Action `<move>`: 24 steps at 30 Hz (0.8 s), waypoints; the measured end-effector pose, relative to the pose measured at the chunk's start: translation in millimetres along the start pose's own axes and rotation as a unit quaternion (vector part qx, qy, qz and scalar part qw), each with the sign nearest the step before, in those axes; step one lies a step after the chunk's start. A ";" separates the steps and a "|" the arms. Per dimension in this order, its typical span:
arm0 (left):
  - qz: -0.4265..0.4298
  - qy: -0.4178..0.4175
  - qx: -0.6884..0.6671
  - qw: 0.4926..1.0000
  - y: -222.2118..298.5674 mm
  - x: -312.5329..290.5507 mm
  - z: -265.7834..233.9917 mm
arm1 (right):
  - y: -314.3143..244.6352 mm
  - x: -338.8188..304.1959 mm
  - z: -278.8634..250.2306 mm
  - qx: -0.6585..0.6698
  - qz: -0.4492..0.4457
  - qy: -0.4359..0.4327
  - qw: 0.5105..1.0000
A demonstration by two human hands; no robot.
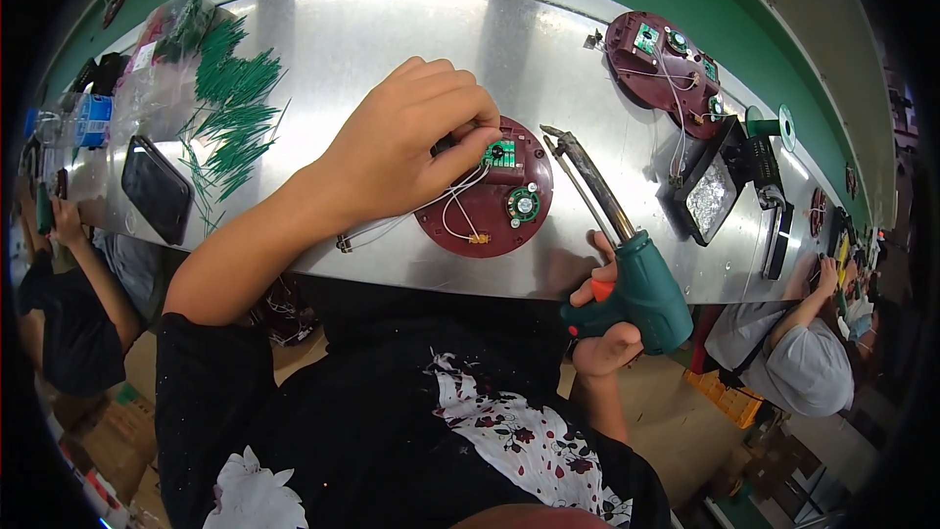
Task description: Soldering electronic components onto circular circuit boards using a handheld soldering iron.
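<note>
The disc (497, 208), maroon and round, lies on the metal table (392, 24), near its front edge. It bears a green board (501, 155) toward its top, a small speaker (524, 203) at its right and 1 brass piece (479, 238) at its bottom. White wires (392, 226) run across it and out past its left edge.

The left hand (421, 137) is over the disc's upper left, fingers curled, thumb and forefinger tips close together by the board; I cannot tell whether they pinch anything. The right hand (602, 353), below and right of the disc, is wrapped round the grip of a green gun (651, 299), whose tip points up, just beside the disc's right edge.

Above and right of the disc lies a 2nd disc (641, 78) with boards and wires. Farther right of the disc are a black tray (680, 204) and a spool (786, 127). Left of the disc lie green strips (235, 88), then a phone (157, 188); farther left is a bottle (95, 120). 2 co-workers sit well apart, 1 on each side of the disc.
</note>
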State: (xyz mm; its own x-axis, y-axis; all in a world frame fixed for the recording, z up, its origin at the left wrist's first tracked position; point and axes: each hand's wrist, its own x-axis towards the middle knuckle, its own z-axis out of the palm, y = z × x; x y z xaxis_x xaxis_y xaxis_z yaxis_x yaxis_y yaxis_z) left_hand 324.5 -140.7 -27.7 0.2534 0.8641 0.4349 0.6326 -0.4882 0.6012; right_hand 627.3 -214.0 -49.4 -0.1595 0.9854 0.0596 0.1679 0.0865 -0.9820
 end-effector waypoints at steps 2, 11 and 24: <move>-0.004 0.001 -0.012 1.000 0.7 0.1 0.7 | -0.2 2.1 1.2 0.000 -0.011 0.012 1.000; -0.029 0.000 -0.063 0.998 3.9 0.5 -0.1 | 4.6 6.4 1.0 0.030 -0.020 0.030 0.999; -0.035 -0.037 -0.027 0.998 2.2 1.8 -8.7 | 6.7 0.0 1.7 0.039 -0.058 -0.018 0.997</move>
State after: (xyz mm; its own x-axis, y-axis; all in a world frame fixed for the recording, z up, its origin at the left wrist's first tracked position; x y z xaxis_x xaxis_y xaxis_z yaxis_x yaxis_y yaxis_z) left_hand 320.0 -141.2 -19.8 0.2647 0.9022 0.3405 0.6105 -0.4301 0.6651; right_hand 626.8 -213.7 -56.3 -0.2075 0.9637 0.1681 0.0707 0.1862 -0.9800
